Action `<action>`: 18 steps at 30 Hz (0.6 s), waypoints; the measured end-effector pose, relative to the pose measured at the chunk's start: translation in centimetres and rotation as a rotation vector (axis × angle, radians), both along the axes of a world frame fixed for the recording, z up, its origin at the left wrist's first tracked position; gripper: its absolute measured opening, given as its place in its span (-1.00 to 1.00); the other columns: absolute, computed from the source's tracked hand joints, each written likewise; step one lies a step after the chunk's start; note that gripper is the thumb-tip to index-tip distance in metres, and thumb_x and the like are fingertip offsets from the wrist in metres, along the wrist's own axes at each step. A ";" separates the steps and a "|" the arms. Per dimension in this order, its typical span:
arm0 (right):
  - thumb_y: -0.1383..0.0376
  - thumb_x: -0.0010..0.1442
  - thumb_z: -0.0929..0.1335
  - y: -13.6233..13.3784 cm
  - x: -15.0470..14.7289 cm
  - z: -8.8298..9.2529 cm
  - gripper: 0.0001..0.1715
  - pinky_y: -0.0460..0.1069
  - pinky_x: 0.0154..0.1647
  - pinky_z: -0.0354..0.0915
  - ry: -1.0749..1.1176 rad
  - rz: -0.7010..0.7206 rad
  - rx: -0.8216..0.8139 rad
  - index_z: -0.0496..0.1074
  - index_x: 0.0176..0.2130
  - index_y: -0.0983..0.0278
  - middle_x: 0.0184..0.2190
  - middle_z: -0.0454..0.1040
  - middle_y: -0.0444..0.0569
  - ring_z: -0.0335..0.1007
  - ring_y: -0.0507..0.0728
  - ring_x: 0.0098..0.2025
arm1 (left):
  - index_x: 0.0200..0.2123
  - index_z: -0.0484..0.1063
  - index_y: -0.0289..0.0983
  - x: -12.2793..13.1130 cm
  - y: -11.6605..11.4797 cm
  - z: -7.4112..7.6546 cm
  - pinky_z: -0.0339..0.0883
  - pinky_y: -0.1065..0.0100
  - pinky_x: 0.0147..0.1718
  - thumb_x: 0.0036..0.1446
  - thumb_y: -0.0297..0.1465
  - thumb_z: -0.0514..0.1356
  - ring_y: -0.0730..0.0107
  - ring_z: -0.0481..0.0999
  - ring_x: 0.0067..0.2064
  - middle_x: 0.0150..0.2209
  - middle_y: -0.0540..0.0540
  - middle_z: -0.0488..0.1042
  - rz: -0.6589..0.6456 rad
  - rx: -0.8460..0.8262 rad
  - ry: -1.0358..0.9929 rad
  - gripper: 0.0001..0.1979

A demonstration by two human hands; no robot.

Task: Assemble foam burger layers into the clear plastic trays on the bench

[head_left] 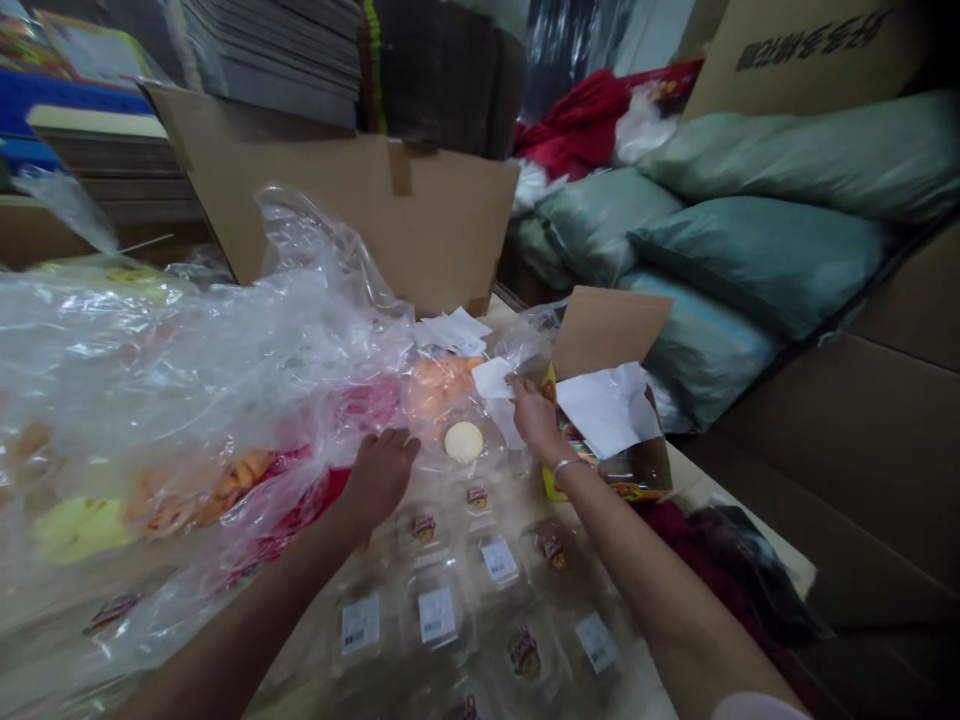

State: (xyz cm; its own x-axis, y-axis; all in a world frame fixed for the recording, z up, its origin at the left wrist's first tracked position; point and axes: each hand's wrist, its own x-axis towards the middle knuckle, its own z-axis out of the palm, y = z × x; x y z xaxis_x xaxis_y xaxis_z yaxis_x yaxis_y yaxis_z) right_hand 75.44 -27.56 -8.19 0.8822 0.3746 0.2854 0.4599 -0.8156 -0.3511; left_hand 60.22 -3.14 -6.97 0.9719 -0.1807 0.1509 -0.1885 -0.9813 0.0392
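Observation:
My right hand (535,420) pinches a white paper slip (493,378) at the left side of a yellow printed box (552,487). My left hand (381,477) hovers by a clear plastic bag (300,390), its fingers loosely bent and a little apart; nothing shows in them. Between the hands lies a round cream-coloured disc (463,441). Behind it are orange items (439,385) under clear plastic. Several clear plastic packs with printed or barcode labels (437,614) cover the near table. Folded white sheets (609,408) lie in the box.
A large cardboard box (330,200) stands across the back, with stacked flat cardboard (277,60) above it. Full green sacks (765,255) are piled at the right. Dark red cloth (682,550) lies by the table's right edge. White papers (454,330) rest farther back.

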 end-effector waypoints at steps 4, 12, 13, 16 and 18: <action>0.49 0.06 0.31 2.2 0.7 -2.1 -0.46 0.07 -0.04 0.34 0.178 0.108 -0.050 0.42 0.05 0.25 0.03 0.44 0.13 0.43 0.25 -0.03 | -0.07 0.43 -0.27 -0.1 0.9 -0.7 0.26 0.04 -0.03 0.09 -0.59 0.02 0.05 0.39 0.08 0.04 -0.29 0.44 -0.011 -0.051 0.064 -0.64; 0.22 0.26 0.26 -0.1 -1.3 -0.7 -0.19 0.08 0.07 0.28 0.351 0.208 0.003 -0.11 0.37 0.30 0.30 0.10 0.22 0.32 0.22 0.11 | 0.07 0.35 -0.28 -1.3 0.8 -0.5 0.14 -0.01 0.15 0.09 -0.50 0.11 0.00 0.22 0.26 0.26 -0.30 0.24 -0.055 -0.052 0.024 -0.57; 0.19 0.27 0.25 -0.3 -2.0 -0.3 -0.21 0.11 0.14 0.21 0.264 0.178 -0.052 -0.09 0.37 0.31 0.32 0.05 0.23 0.20 0.27 0.21 | 0.09 0.33 -0.28 -2.0 0.9 -0.2 0.10 -0.04 0.18 0.10 -0.48 0.11 -0.03 0.16 0.29 0.29 -0.31 0.18 -0.062 -0.053 -0.003 -0.56; 0.18 0.30 0.24 -0.7 -4.6 0.7 -0.35 0.18 0.21 0.07 -0.074 0.069 -0.154 0.12 0.30 0.34 0.31 0.01 0.29 -0.03 0.36 0.31 | 0.11 0.31 -0.27 -5.4 1.8 0.8 0.07 -0.09 0.20 0.18 -0.44 0.07 -0.06 0.08 0.33 0.32 -0.30 0.11 -0.068 -0.088 -0.116 -0.59; 0.22 0.33 0.20 -0.4 -6.0 1.7 -0.49 0.18 0.18 0.07 -0.240 0.030 -0.146 0.28 0.19 0.35 0.24 0.13 0.29 0.04 0.34 0.24 | 0.09 0.32 -0.23 -8.5 3.0 1.0 0.09 -0.10 0.20 0.21 -0.40 0.06 -0.05 0.07 0.33 0.31 -0.28 0.13 -0.056 -0.109 -0.203 -0.62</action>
